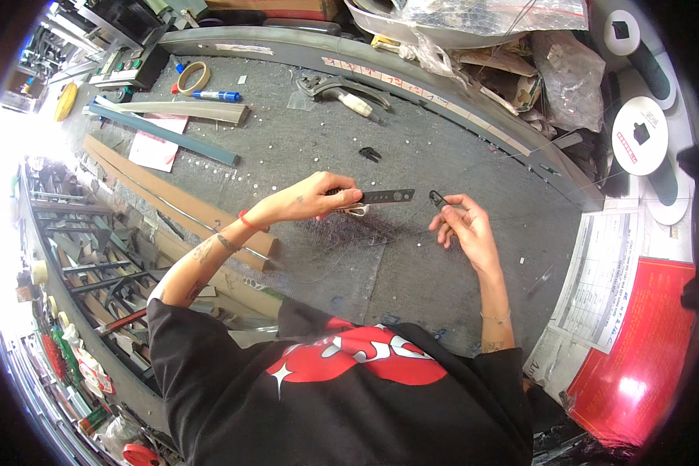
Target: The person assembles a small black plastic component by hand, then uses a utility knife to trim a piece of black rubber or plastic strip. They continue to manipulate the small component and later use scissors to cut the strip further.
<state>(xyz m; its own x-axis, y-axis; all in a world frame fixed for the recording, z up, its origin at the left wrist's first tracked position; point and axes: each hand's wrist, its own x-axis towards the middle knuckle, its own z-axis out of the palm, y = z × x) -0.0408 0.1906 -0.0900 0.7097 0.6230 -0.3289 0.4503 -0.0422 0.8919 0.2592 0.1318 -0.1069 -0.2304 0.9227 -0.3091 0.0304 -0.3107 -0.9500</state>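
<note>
left grip: my left hand (318, 198) was closed on one end of a flat dark metal strip (387, 196) with holes; thumb on top, fingers under.
strip position: it stuck out level from that grip toward my other hand, held just above the grey bench (443, 256).
right grip: my right hand (464, 225) was pinched shut, thumb and forefinger on a small black clip (438, 199), just off the strip's free end, not touching it.
thread: a thin line seemed to run off the clip; too fine to be sure.
handling, strip: looked light, stiff, smooth-edged; best held by the flat faces near the end, as I had it.
handling, clip: tiny, light, easy to drop; fingertip pinch only.
nearby: another small black clip (370, 154) lay on the bench beyond my left grip.
</note>
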